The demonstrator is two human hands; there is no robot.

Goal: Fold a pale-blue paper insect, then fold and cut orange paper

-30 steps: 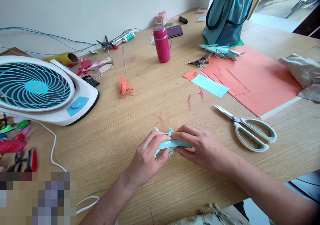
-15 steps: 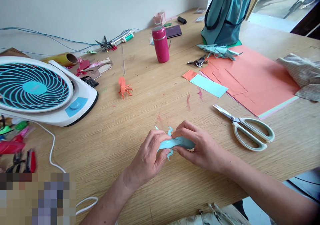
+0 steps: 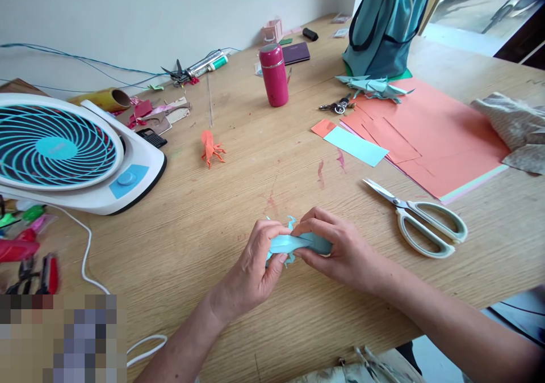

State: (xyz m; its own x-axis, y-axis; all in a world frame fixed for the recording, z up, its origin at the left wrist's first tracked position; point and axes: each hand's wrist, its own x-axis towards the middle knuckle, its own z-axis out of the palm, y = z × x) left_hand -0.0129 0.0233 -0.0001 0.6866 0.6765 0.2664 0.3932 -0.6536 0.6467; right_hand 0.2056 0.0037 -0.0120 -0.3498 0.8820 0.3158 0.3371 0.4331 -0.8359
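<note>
A small light-blue folded paper figure [image 3: 293, 242] with thin legs lies just above the wooden table [image 3: 204, 224], pinched from both ends. My left hand [image 3: 253, 269] grips its left end between thumb and fingers. My right hand [image 3: 338, 249] covers its right end, fingers curled over the paper. An orange folded paper figure [image 3: 209, 147] of the same kind rests farther back on the table.
Pale green scissors [image 3: 419, 217] lie right of my hands. Orange paper sheets [image 3: 430, 133] and a light-blue strip [image 3: 355, 145] sit behind them. A white and teal fan [image 3: 63, 156] stands at left, a pink bottle [image 3: 273, 75] and teal bag [image 3: 385, 22] at the back.
Both hands stay on the blue paper figure. The fingers have shifted slightly, closing a little more over the paper's middle.
</note>
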